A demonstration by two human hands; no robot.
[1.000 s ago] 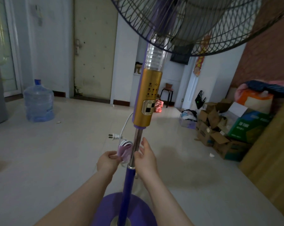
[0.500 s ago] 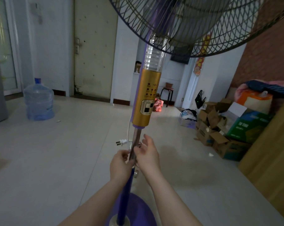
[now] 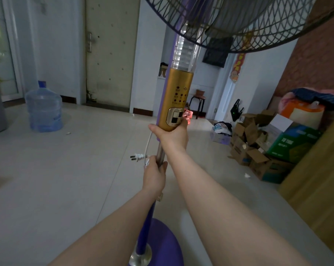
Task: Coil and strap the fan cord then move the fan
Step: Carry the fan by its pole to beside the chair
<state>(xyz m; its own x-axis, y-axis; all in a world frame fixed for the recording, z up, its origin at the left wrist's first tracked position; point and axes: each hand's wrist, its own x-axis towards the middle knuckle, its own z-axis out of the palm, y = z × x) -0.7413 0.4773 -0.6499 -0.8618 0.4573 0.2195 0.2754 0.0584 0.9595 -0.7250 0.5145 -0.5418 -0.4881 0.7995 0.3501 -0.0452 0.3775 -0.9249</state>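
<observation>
Hands grip the standing fan (image 3: 179, 98): right hand (image 3: 173, 136) wraps its gold column, left hand (image 3: 154, 174) clasps the pole beside the plug (image 3: 137, 157).

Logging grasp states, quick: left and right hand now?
Left hand: closed on the fan pole.
Right hand: closed on the gold control column.

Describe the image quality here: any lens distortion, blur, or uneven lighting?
Head view: wide-angle bowing curves the walls and door frames near the edges; light is dim and flat, brightest at the glass door far left; the fan grille is cropped at the top; both hands on the fan pole look reasonably sharp.
</observation>
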